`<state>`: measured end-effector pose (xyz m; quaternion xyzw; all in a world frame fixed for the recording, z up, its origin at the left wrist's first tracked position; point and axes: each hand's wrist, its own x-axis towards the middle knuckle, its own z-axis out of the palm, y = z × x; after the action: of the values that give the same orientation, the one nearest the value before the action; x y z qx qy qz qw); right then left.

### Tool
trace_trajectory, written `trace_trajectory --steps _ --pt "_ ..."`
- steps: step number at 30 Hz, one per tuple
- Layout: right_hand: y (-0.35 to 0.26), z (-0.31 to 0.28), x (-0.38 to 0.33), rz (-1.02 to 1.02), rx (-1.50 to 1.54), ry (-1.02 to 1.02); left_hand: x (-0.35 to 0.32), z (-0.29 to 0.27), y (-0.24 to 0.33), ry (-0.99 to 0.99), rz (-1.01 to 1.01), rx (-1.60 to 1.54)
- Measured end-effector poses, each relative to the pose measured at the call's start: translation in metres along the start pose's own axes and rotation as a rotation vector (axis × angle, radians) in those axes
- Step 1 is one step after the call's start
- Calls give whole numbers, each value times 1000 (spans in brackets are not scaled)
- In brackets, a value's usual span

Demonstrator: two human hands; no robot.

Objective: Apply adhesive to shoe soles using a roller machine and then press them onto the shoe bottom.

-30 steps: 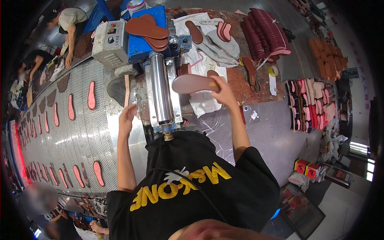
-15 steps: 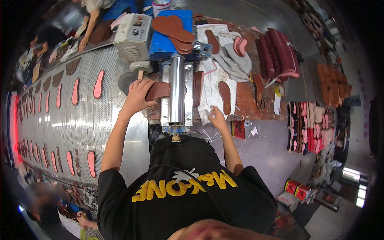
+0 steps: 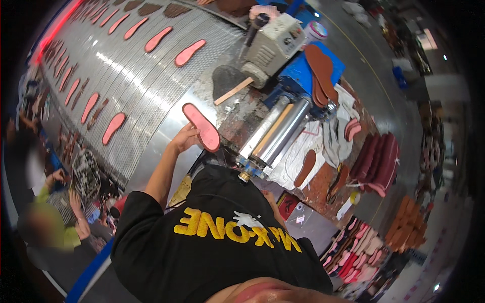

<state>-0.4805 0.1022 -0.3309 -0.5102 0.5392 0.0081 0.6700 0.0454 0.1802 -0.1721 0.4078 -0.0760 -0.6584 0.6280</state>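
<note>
My left hand (image 3: 185,138) grips the edge of a pink insole (image 3: 201,127) and holds it up between the conveyor and the roller machine. The insole's pink face shows, with a thin dark rim. To its right are the steel rollers (image 3: 289,132) of the machine, which the insole does not touch. My right hand (image 3: 268,196) is low, close to my shirt and below the brass-coloured end of the roller. Most of it is hidden, so its fingers cannot be made out. Brown insoles (image 3: 320,70) are stacked on the machine's blue housing (image 3: 298,76).
Pink insoles lie in rows on the metal mesh conveyor (image 3: 146,76) at left. A grey control box (image 3: 278,43) and a wooden stick (image 3: 233,91) sit behind the rollers. The worktable at right holds a brown insole (image 3: 305,168) and maroon bundles (image 3: 375,162). Other people sit at lower left.
My view has swung left. My left hand has drawn away from the rollers, where it held a brown piece, and now holds a pink-faced insole. My right hand has dropped toward my body.
</note>
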Motion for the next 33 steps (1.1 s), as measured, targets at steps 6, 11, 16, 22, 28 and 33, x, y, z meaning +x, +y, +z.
trace_trajectory --steps 6,11,16,22,28,33 --pt "-64 2 0 36 -173 -95 -47 -61 -70 316 214 -565" --pt "-88 2 7 -30 -292 -152 -70 -108 -64 527 412 -852" --pt "-140 18 -7 58 -427 -114 -122 -147 -39 661 692 -954" --pt "-108 7 16 -32 -482 -192 -149 -182 -54 1047 400 -957" --pt "-112 -4 -10 181 -129 -169 -118 -197 -32 1143 166 -287" --pt "-146 -132 -39 298 273 -377 -106 -289 2 1203 283 1014"
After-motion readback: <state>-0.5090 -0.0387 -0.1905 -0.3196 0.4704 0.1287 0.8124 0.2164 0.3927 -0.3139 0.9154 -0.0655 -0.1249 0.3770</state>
